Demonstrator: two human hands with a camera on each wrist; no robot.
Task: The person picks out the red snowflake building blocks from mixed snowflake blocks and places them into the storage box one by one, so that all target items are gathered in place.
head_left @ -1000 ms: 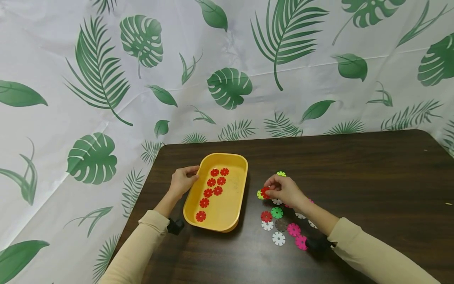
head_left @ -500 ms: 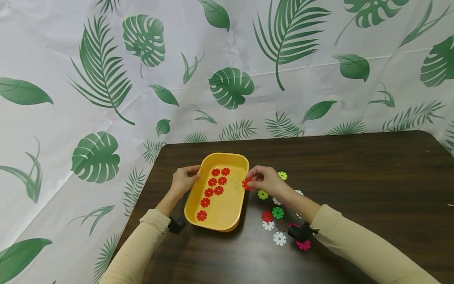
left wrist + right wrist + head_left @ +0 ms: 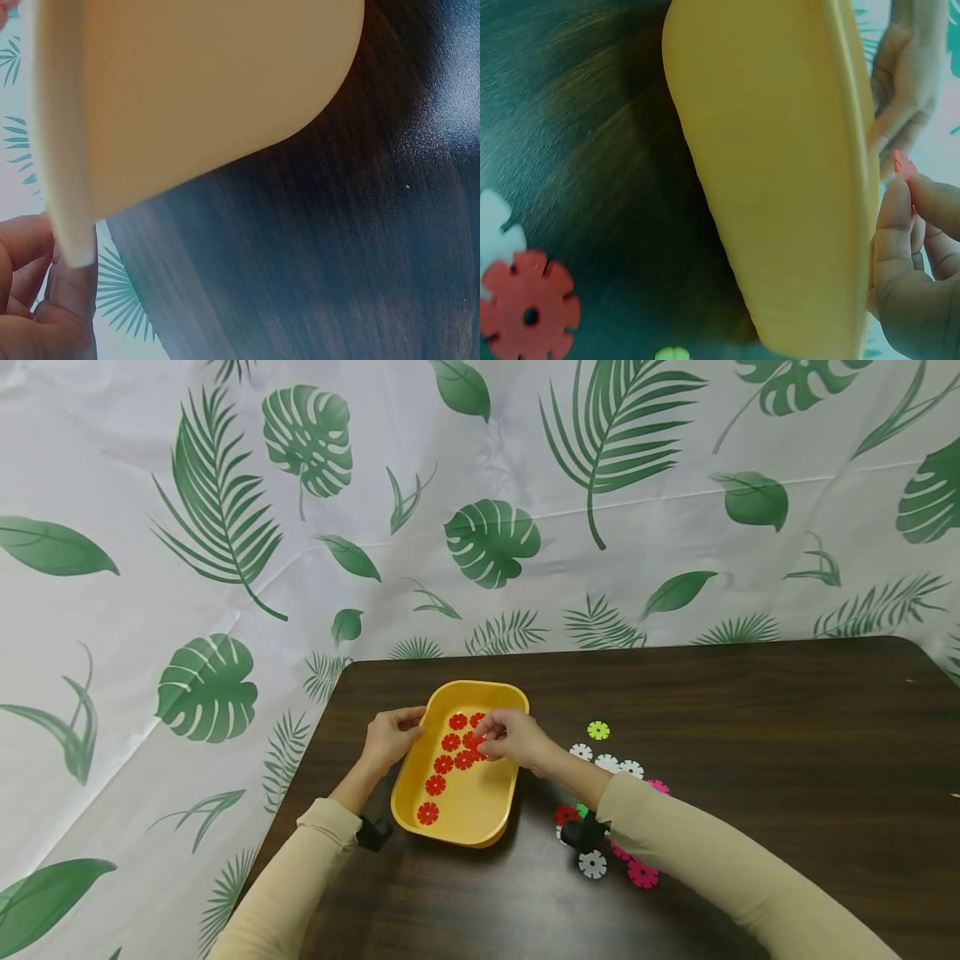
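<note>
A yellow plastic tray [image 3: 468,817] stands on the table with several red notched discs [image 3: 435,785] lying in it. My left hand [image 3: 384,745] grips the tray's left rim between thumb and fingers; the left wrist view shows fingertips [image 3: 71,289] against the rim. Over the tray's right half, my right hand [image 3: 517,739] pinches a red notched disc [image 3: 904,165] between thumb and forefinger. In the head view this disc overlaps the red ones below, so its height above them is hard to judge.
Loose notched discs lie right of the tray, partly hidden by the right forearm: a yellow-green disc [image 3: 597,730], white discs [image 3: 592,864], a red disc [image 3: 566,815] and pink discs [image 3: 642,873]. The dark wooden table [image 3: 787,735] meets a leaf-patterned backdrop [image 3: 487,443] behind.
My right hand has carried the red disc leftward from the loose pile, across the tray's right rim, to above the tray's inside. The left hand keeps its grip on the tray.
</note>
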